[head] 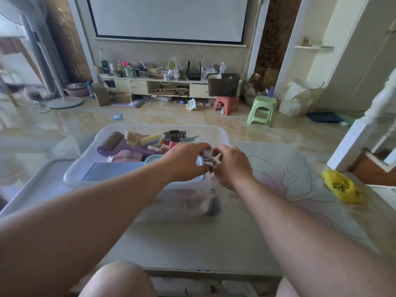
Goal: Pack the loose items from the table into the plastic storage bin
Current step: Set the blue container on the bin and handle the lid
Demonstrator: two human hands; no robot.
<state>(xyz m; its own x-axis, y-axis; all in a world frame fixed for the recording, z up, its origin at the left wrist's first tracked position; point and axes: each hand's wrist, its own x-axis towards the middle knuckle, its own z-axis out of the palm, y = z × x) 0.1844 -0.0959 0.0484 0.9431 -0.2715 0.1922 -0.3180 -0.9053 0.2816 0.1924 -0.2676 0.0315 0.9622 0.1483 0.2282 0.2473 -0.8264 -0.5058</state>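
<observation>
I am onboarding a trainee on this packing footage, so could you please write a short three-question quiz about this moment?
1. True or false: the plastic storage bin already holds several items.
2. Which item is still on the table? A) the purple roller B) the yellow bag C) the black hair clip
3. What are the left hand and right hand doing?

Key
1. True: the purple roller, the black hair clip and more lie inside.
2. B: the yellow bag lies at the table's right edge.
3. Together they hold a small item above the bin; it is too blurred to identify.
</observation>
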